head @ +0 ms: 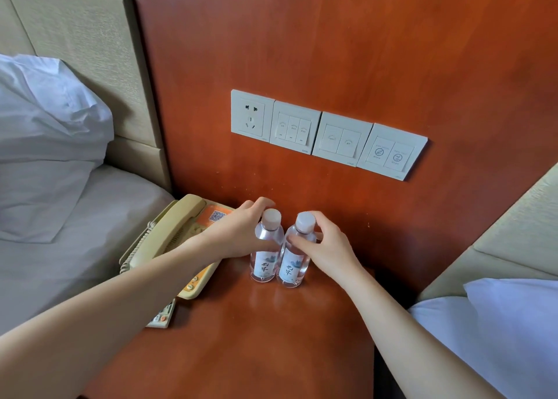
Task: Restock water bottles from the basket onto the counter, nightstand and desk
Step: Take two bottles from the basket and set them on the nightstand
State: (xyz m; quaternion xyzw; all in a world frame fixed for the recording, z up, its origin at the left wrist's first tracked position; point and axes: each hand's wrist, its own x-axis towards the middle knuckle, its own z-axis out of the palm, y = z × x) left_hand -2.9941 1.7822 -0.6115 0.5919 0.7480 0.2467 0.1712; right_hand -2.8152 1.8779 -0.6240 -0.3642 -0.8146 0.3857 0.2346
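Two small clear water bottles with white caps and white labels stand upright side by side on the reddish wooden nightstand [256, 332], near the wall panel. My left hand [238, 232] curls round the upper part of the left bottle [265, 262]. Fingers and thumb of my right hand [326, 244] pinch the right bottle [292, 267] at its shoulder just under the cap. The two bottles touch or nearly touch. No basket is in view.
A beige telephone [169, 235] sits on the nightstand's left, a remote control [161, 315] in front of it. A socket and switch plates [326, 134] line the wall panel. Beds with white pillows flank both sides [51, 120] [495, 332].
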